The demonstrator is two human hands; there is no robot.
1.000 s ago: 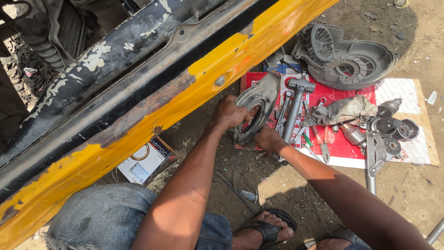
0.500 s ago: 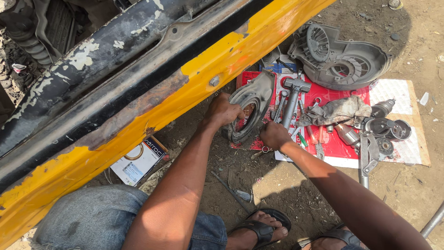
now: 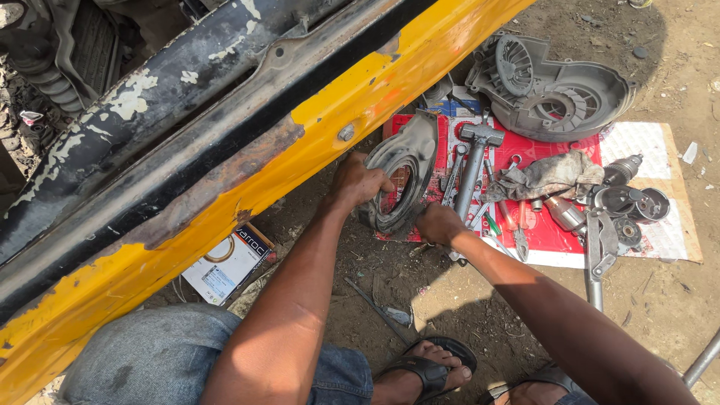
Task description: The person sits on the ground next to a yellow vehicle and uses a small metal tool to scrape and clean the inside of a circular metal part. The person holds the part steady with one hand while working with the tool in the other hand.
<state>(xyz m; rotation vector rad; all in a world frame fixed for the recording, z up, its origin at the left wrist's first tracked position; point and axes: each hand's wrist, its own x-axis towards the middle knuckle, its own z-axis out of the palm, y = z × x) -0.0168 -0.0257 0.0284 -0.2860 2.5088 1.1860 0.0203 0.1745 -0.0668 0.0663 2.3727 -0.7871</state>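
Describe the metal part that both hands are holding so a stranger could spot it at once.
Start at the red mat on the dirt beside the yellow beam. At its left edge, the left hand and right hand tilt up a grey metal cover, the only piece with a big round hole.

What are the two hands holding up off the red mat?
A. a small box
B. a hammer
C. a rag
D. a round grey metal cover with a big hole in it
D: the left hand and the right hand both grip the round grey metal cover, tilted up on its edge, while the hammer and the rag lie untouched on the red mat.
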